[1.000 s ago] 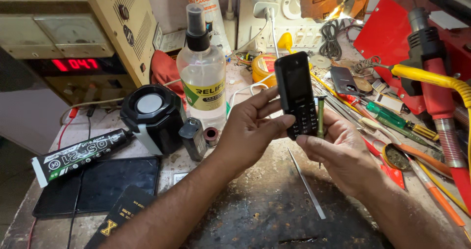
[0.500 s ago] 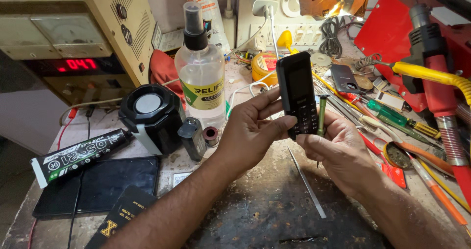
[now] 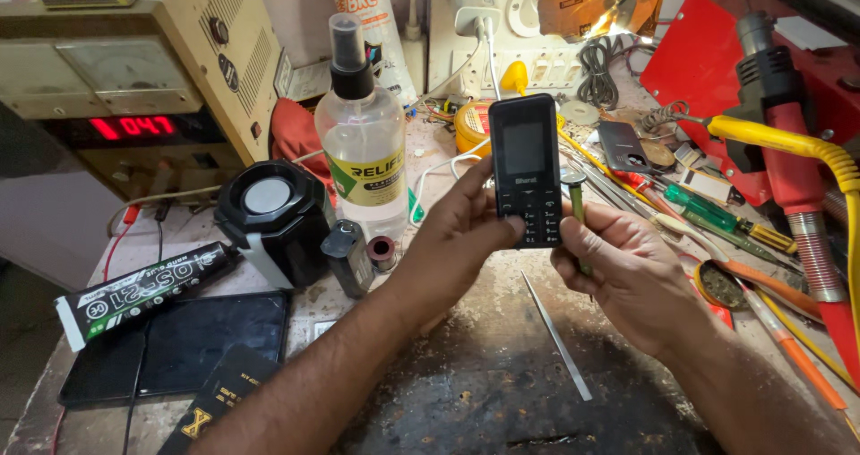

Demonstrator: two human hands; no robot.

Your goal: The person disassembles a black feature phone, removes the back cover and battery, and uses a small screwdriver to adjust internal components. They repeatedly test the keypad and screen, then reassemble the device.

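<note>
1. I held a black keypad phone (image 3: 527, 170) upright above the desk (image 3: 466, 383), screen toward me and dark.
2. My left hand (image 3: 461, 231) gripped the phone from its left side: thumb on the lower keypad, fingers wrapped behind the body.
3. My right hand (image 3: 632, 271) was closed on a screwdriver (image 3: 576, 206), whose green shaft stood upright just beside the phone's right edge, metal cap at the top. The same hand's thumb touched the phone's lower right corner.
4. A thin metal strip (image 3: 557, 337) lay flat on the desk below both hands, running diagonally toward me.
5. Left of the left hand, a small dark battery (image 3: 348, 256) leaned beside a small ring-shaped part (image 3: 382, 252).
6. A clear spray bottle (image 3: 361, 141) with a black nozzle stood behind the battery.
7. A black round speaker (image 3: 269, 222) sat left of the bottle.
8. A tube (image 3: 143, 289) with a white cap lay at the desk's left, above a dark flat tablet (image 3: 175, 346).
9. A beige power supply (image 3: 125, 70) with a red display occupied the rear left.
10. At the right lay assorted screwdrivers and a red hot-air tool (image 3: 788, 150) with a yellow hose (image 3: 797, 141).
</note>
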